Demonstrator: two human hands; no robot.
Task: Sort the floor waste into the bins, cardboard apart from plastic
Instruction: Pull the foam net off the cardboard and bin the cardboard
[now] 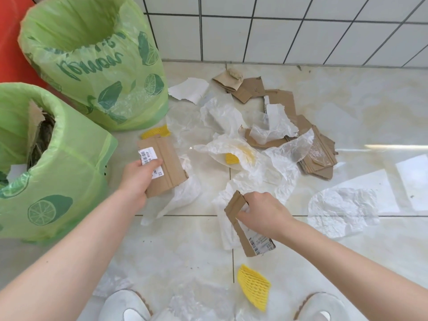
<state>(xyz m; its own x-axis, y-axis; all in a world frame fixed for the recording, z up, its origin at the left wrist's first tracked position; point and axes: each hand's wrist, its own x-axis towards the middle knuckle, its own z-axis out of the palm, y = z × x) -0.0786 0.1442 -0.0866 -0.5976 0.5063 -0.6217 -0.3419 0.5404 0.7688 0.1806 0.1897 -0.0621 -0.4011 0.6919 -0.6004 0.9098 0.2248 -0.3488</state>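
Observation:
My left hand [136, 179] grips a flat brown cardboard piece with a white barcode label [165, 165], held above the floor beside the near bin. My right hand [264, 213] grips a torn cardboard strip with a label [240, 224] over crumpled white plastic [228, 230]. The near green-lined bin [62, 172] at the left holds cardboard scraps. The far green-lined bin [97, 63] stands behind it; its contents are hidden. More cardboard pieces [280, 100] and thin white plastic sheets [222, 112] lie mixed in a heap near the wall.
Yellow foam nets lie near my feet [253, 287], by the far bin [156, 133] and under plastic [231, 158]. A white plastic sheet [342, 212] lies at the right. A tiled wall [278, 28] closes the back. My white shoes [126, 306] show at the bottom edge.

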